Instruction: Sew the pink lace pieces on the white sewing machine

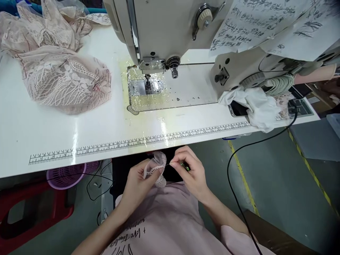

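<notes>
My left hand (142,180) is closed on a small piece of pale pink lace fabric (158,161), held over my lap below the table's front edge. Thumb and fingers pinch its scalloped trim. Close by on the right, my right hand (190,170) is closed, its thumb and forefinger pressed together at a fine thread that runs toward the lace. A small green and dark object (185,165) shows inside the curled fingers of that hand; its kind is mostly hidden.
A sewing machine (170,28) stands on the white table (101,124), which has a printed ruler along its front. Pink lace pieces (66,78) lie at left. White cloth (261,106) partly covers a phone (237,109). A black cable (231,177) hangs at right; a purple basket (66,177) sits below.
</notes>
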A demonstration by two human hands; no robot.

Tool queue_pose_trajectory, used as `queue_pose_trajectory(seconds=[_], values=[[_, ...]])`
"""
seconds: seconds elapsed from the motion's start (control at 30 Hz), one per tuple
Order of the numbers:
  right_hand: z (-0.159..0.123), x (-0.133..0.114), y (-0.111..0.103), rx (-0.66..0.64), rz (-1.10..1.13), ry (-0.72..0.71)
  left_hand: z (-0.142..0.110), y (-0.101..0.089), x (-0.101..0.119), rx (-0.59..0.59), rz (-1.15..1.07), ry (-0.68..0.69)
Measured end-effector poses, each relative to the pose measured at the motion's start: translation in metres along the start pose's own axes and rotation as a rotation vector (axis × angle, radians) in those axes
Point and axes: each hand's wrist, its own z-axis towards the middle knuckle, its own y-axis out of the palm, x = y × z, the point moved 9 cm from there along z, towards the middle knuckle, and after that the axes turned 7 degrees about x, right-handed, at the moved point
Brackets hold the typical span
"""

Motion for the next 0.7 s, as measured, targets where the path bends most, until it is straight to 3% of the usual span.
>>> queue_pose_trajectory(seconds=[0.1,0.2,0.37,0.53,0.57,0.67,0.7], values=[[-0.006,0.005,0.015,-0.144,0.094,0.078,-0.002,0.001,0.010,0.016,0.141,0.158],[-0.010,0.014,0.020,-0.245,0.062,0.127,-0.005,0.003,0.008,-0.021,0.202,0.183],[-0.011,0.001,0.005,-0.186,-0.340,-0.157,-0.008,0.007,0.009,-0.048,0.284,0.200],[-0.021,-0.008,0.018,-0.335,-0.230,-0.198,-0.007,0.006,0.016,-0.008,0.337,0.240],[-0.020,-0.007,0.015,-0.327,-0.245,-0.204,-0.007,0.003,0.015,-0.005,0.312,0.224],[-0.012,0.017,-0.028,-0.064,-0.443,-0.007,-0.005,-0.011,0.009,0.034,0.231,0.135],[-0.014,0.025,-0.037,-0.064,-0.467,0.054,-0.004,-0.015,0.004,0.037,0.200,0.093]])
